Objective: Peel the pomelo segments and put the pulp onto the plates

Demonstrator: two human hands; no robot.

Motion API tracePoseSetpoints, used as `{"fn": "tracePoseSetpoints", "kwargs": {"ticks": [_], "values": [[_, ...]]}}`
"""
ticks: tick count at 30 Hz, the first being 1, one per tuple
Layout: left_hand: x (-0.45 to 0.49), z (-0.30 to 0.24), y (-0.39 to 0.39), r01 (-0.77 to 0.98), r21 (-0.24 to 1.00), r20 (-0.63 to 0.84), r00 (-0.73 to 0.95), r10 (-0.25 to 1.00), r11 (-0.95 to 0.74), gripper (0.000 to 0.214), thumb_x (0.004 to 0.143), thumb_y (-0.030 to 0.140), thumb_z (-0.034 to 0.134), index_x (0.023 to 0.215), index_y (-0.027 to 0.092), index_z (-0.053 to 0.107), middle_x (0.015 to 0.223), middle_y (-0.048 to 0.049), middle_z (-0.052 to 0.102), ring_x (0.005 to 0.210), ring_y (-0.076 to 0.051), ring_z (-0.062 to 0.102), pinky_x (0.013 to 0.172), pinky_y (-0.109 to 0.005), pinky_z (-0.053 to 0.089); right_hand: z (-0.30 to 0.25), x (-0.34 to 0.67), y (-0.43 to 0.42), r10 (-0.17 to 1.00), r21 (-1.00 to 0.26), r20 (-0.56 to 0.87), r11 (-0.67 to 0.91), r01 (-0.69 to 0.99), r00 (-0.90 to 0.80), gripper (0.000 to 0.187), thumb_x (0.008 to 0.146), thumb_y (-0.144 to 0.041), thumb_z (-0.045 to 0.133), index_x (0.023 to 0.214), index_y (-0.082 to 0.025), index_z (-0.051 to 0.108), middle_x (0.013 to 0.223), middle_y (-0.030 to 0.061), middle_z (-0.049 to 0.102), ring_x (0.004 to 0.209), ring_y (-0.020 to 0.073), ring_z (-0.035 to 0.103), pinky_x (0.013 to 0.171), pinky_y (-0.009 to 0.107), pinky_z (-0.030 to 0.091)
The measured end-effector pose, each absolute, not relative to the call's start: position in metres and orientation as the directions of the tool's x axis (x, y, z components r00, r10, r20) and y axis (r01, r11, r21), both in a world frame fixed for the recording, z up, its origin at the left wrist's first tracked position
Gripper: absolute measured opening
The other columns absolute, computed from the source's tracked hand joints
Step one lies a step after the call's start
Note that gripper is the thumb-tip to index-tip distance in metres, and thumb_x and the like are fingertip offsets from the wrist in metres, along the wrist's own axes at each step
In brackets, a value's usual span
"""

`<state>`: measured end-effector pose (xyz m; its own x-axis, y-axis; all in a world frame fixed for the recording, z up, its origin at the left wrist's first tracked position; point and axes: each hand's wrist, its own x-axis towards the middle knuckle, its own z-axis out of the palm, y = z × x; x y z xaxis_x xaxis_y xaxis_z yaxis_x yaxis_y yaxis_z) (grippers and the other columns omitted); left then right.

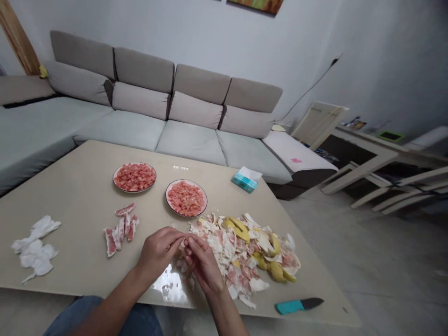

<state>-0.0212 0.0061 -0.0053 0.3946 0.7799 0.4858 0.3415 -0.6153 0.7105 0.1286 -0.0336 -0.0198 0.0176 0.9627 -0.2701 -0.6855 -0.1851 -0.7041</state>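
My left hand [159, 252] and my right hand [203, 261] meet over the table's near side, fingertips pinched together. Between them is a small piece that looks like pomelo flesh, mostly hidden by the fingers. Right beside my right hand spreads a heap of pomelo peel [241, 252], white pith, pink membrane and yellow rind mixed. Several unpeeled pomelo segments [122, 228] lie to the left of my left hand. Beyond the hands stand two dark-rimmed plates of loose pink pulp, the nearer plate [167, 198] and the farther plate [114, 179].
A knife [299, 305] with a turquoise handle lies at the table's near right edge. Crumpled tissues [37, 247] sit at the left, and a tissue box [246, 181] stands at the far right. A grey sofa [191, 140] runs behind the table [84, 186].
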Motion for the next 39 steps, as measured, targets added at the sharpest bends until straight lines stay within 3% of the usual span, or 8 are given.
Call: {"fn": "tracePoseSetpoints", "kwargs": {"ticks": [10,16,20,23,25,29,32,39], "values": [[-0.021,-0.002,0.001,0.451,0.62,0.482,0.427,0.765,-0.642,0.016,0.089,0.015,0.05,0.084,0.019,0.064,0.079,-0.0035,0.065,0.074,-0.016,0.061,0.07,-0.027,0.048,-0.022,0.129,-0.035,0.969,-0.84,-0.236,-0.168,-0.516,0.069,0.029,0.071,-0.028,0.081,0.094,-0.013,0.072,0.072,0.003,0.069,0.056,0.0074,0.059,0.051,0.016,0.053],[-0.019,-0.002,0.0,0.45,0.663,0.459,0.387,0.8,-0.598,0.016,0.086,0.014,0.05,0.075,0.019,0.06,0.073,-0.001,0.059,0.066,-0.013,0.057,0.063,-0.024,0.043,-0.022,0.131,-0.03,0.952,-0.589,-0.288,-0.262,-0.764,-0.104,0.02,0.069,-0.02,0.083,0.083,-0.01,0.072,0.068,0.0002,0.066,0.051,0.0031,0.054,0.049,0.009,0.051],[-0.021,0.002,0.004,0.492,0.696,0.381,0.365,0.849,-0.523,0.016,0.087,0.016,0.048,0.077,0.02,0.061,0.076,-0.0014,0.061,0.069,-0.014,0.058,0.066,-0.024,0.043,-0.023,0.137,-0.026,0.948,-0.561,-0.303,-0.259,-0.786,-0.096,0.029,0.062,-0.026,0.087,0.084,-0.014,0.072,0.069,-0.0014,0.065,0.053,0.0025,0.054,0.05,0.007,0.051],[-0.021,-0.001,0.008,0.608,0.647,0.195,0.451,0.871,-0.46,0.019,0.088,0.023,0.048,0.076,0.02,0.063,0.079,-0.003,0.064,0.073,-0.017,0.061,0.068,-0.025,0.043,-0.022,0.141,-0.027,0.952,-0.61,-0.299,-0.241,-0.755,-0.062,0.032,0.062,-0.03,0.087,0.085,-0.016,0.071,0.069,-0.0017,0.064,0.053,0.0028,0.054,0.051,0.007,0.051],[-0.02,-0.006,0.009,0.661,0.601,0.082,0.509,0.857,-0.45,0.021,0.088,0.026,0.05,0.074,0.02,0.064,0.078,-0.0036,0.066,0.075,-0.019,0.063,0.067,-0.026,0.043,-0.02,0.143,-0.028,0.96,-0.698,-0.281,-0.213,-0.683,-0.012,0.032,0.063,-0.034,0.085,0.085,-0.016,0.071,0.069,-0.001,0.064,0.053,0.0042,0.054,0.051,0.011,0.051],[-0.018,-0.012,0.01,0.669,0.581,0.039,0.547,0.837,-0.464,0.018,0.088,0.02,0.049,0.095,0.024,0.065,0.097,-0.004,0.069,0.09,-0.019,0.064,0.073,-0.025,0.042,-0.013,0.158,-0.016,0.971,-0.889,-0.205,-0.131,-0.438,0.124,0.03,0.067,-0.035,0.082,0.09,-0.017,0.072,0.076,0.001,0.066,0.062,0.0091,0.059,0.057,0.019,0.053],[-0.018,-0.013,0.01,0.686,0.562,0.01,0.552,0.834,-0.461,0.02,0.09,0.022,0.044,0.091,0.023,0.064,0.089,-0.0041,0.069,0.086,-0.02,0.064,0.072,-0.026,0.042,-0.005,0.182,0.016,0.968,-0.982,-0.096,-0.054,-0.181,0.231,0.032,0.069,-0.036,0.079,0.093,-0.017,0.071,0.085,0.0028,0.069,0.075,0.0144,0.061,0.066,0.026,0.053],[-0.021,-0.017,0.016,0.713,0.541,-0.005,0.534,0.846,-0.447,0.03,0.08,0.003,0.042,0.09,0.022,0.064,0.099,-0.0053,0.066,0.091,-0.018,0.062,0.075,-0.025,0.04,-0.002,0.216,0.124,0.964,-0.912,0.118,0.01,0.41,0.238,0.02,0.085,-0.029,0.065,0.1,-0.015,0.066,0.103,0.007,0.066,0.095,0.0205,0.061,0.087,0.04,0.05]]}}
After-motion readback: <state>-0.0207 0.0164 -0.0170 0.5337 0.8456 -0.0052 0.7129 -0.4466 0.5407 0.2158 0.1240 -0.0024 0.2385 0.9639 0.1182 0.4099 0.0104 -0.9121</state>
